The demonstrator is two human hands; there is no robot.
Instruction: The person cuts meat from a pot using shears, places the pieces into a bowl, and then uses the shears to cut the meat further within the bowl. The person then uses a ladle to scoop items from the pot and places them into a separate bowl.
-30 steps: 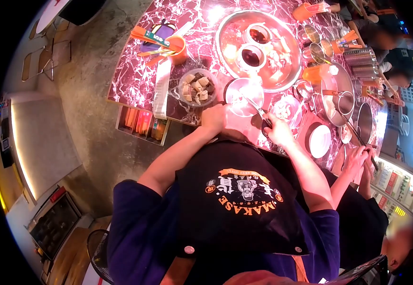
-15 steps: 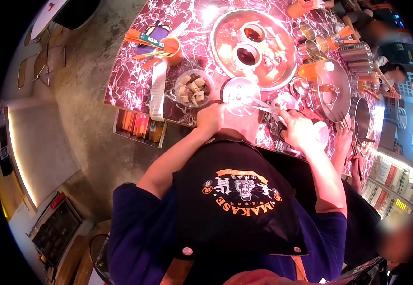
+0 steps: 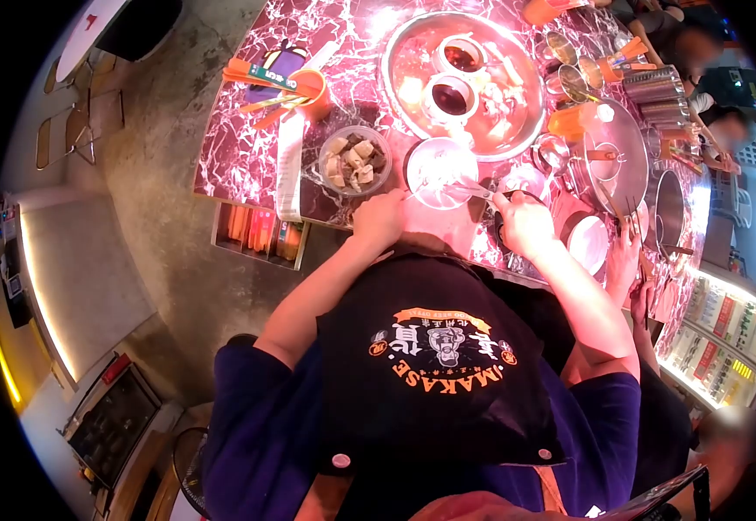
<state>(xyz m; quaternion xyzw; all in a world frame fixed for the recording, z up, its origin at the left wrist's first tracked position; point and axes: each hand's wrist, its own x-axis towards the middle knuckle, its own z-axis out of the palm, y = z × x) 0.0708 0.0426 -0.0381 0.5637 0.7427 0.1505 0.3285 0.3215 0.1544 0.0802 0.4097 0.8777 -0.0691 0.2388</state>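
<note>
A round white bowl (image 3: 466,161) stands near the table's front edge, its contents washed out by glare. My left hand (image 3: 380,219) is closed at the lower left rim of this bowl, fingertips hidden by the angle. In my right hand (image 3: 525,223) is a pair of scissors (image 3: 475,188), fingers wrapped round the handles, metal blades pointing left into the bowl. Left of the bowl sits a clear tub (image 3: 326,176) of pale and dark chunks. Behind it is a large metal pan (image 3: 541,113) of food in reddish liquid, with two dark sauce bowls inside.
An orange cup (image 3: 315,102) of utensils and a paper slip (image 3: 290,165) lie to the left. At right are ladles (image 3: 571,81), a round metal tray (image 3: 638,143), metal cups and a white bowl (image 3: 588,246). Another person's hand (image 3: 626,252) is beside my right forearm.
My right hand has moved slightly left and up, pushing the scissors deeper into the bowl. My left hand stays by the bowl. The view has shifted slightly.
</note>
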